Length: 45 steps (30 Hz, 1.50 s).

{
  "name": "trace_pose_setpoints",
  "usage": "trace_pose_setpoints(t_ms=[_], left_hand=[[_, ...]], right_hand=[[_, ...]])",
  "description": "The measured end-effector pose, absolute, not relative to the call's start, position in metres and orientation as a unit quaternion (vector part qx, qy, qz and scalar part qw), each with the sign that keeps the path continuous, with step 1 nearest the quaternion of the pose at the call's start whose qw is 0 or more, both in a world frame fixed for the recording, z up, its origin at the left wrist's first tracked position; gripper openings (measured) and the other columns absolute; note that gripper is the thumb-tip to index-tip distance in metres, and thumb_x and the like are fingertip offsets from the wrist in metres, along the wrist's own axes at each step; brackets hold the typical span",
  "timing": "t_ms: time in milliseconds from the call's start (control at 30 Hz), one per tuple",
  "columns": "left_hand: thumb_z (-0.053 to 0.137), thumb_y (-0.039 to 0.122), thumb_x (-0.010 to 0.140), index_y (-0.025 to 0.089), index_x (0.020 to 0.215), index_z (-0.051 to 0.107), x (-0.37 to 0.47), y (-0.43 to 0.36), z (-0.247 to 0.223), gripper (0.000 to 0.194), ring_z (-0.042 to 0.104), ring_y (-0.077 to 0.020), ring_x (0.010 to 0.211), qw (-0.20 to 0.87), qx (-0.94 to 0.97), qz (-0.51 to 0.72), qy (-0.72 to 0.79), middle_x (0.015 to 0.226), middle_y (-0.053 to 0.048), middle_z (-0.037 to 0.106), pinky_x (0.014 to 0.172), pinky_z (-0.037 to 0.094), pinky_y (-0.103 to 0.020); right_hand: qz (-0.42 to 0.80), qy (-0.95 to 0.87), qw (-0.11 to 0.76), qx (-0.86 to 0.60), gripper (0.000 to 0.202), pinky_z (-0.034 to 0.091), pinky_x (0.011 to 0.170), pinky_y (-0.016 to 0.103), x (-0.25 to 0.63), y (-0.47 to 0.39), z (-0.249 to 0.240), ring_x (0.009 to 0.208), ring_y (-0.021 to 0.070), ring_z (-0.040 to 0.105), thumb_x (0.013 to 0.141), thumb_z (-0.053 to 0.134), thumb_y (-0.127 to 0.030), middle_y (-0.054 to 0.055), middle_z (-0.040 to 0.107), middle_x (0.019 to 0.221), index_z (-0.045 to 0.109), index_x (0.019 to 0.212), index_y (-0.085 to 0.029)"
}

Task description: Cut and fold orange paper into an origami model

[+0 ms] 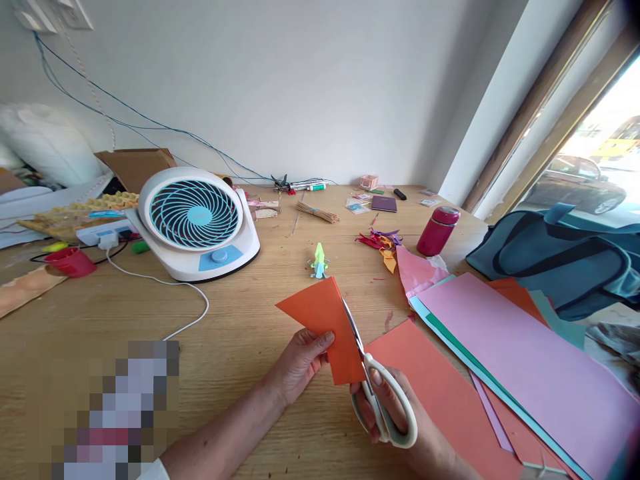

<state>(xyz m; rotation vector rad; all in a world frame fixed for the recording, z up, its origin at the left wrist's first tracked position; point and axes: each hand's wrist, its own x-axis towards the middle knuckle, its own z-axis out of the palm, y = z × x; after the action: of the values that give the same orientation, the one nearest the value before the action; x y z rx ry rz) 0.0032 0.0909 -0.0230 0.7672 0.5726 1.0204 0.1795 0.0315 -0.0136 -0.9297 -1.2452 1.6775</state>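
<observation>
A folded piece of orange paper is pinched in my left hand, thumb on top, and held above the wooden table. My right hand grips white-handled scissors, with fingers through the loops. The scissor blades point up and away along the paper's right edge. A small green and blue folded paper figure stands just beyond the orange paper. Under and beside my right hand lies a larger orange sheet.
Pink, green and blue sheets lie at the right, near a blue bag and a red flask. Colourful paper scraps lie mid-table. A white fan and its cable are at the left.
</observation>
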Motion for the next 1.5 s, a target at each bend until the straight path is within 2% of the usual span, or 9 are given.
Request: trace_pose_setpoints(t_ms=[100,300,700,933,1200,1500], left_hand=[[0.077,0.033,0.081,0.011,0.091,0.077,0.004,0.089,-0.021,0.024,0.069,-0.0207,0.083,0.766,0.353,0.465,0.271,0.089,-0.011,0.077,0.081,0.054,-0.033],[0.080,0.034,0.078,0.011,0.087,0.077,0.006,0.087,-0.018,0.025,0.070,-0.0208,0.078,0.766,0.349,0.461,0.282,0.085,-0.010,0.077,0.079,0.054,-0.033],[0.082,0.035,0.076,0.012,0.086,0.077,0.007,0.086,-0.018,0.026,0.071,-0.0219,0.076,0.770,0.336,0.465,0.279,0.085,-0.010,0.077,0.076,0.054,-0.033],[0.085,0.032,0.073,0.013,0.090,0.078,0.009,0.083,-0.018,0.026,0.071,-0.0261,0.094,0.774,0.324,0.461,0.289,0.090,-0.011,0.078,0.087,0.053,-0.036],[0.084,0.032,0.074,0.013,0.092,0.079,0.010,0.081,-0.015,0.026,0.072,-0.0233,0.085,0.779,0.320,0.460,0.281,0.089,-0.010,0.078,0.087,0.054,-0.036],[0.086,0.031,0.072,0.013,0.089,0.079,0.012,0.081,-0.019,0.025,0.072,-0.0271,0.097,0.779,0.315,0.461,0.285,0.094,-0.011,0.078,0.095,0.052,-0.039]], right_hand=[[0.663,-0.501,0.419,-0.366,0.057,0.033,0.041,0.021,0.180,0.031,-0.012,0.037,0.0072,0.041,0.090,0.047,-0.071,-0.004,0.048,0.049,0.058,0.079,-0.016],[0.653,-0.530,0.403,-0.361,0.067,0.035,0.042,0.023,0.179,0.030,-0.005,0.041,0.0082,0.040,0.092,0.039,-0.072,-0.001,0.046,0.046,0.050,0.055,-0.018],[0.650,-0.528,0.414,-0.356,0.062,0.033,0.041,0.022,0.178,0.029,-0.006,0.039,0.0077,0.039,0.092,0.041,-0.072,-0.003,0.047,0.046,0.054,0.064,-0.018],[0.650,-0.527,0.405,-0.369,0.064,0.034,0.044,0.025,0.181,0.028,-0.006,0.041,0.0097,0.040,0.091,0.040,-0.073,-0.001,0.047,0.047,0.052,0.058,-0.019],[0.649,-0.530,0.409,-0.361,0.063,0.034,0.044,0.025,0.180,0.029,-0.005,0.041,0.0093,0.040,0.092,0.040,-0.071,-0.001,0.046,0.046,0.049,0.056,-0.020],[0.645,-0.529,0.420,-0.357,0.062,0.034,0.045,0.024,0.179,0.028,-0.004,0.042,0.0091,0.040,0.094,0.039,-0.068,-0.002,0.045,0.046,0.051,0.059,-0.018]])
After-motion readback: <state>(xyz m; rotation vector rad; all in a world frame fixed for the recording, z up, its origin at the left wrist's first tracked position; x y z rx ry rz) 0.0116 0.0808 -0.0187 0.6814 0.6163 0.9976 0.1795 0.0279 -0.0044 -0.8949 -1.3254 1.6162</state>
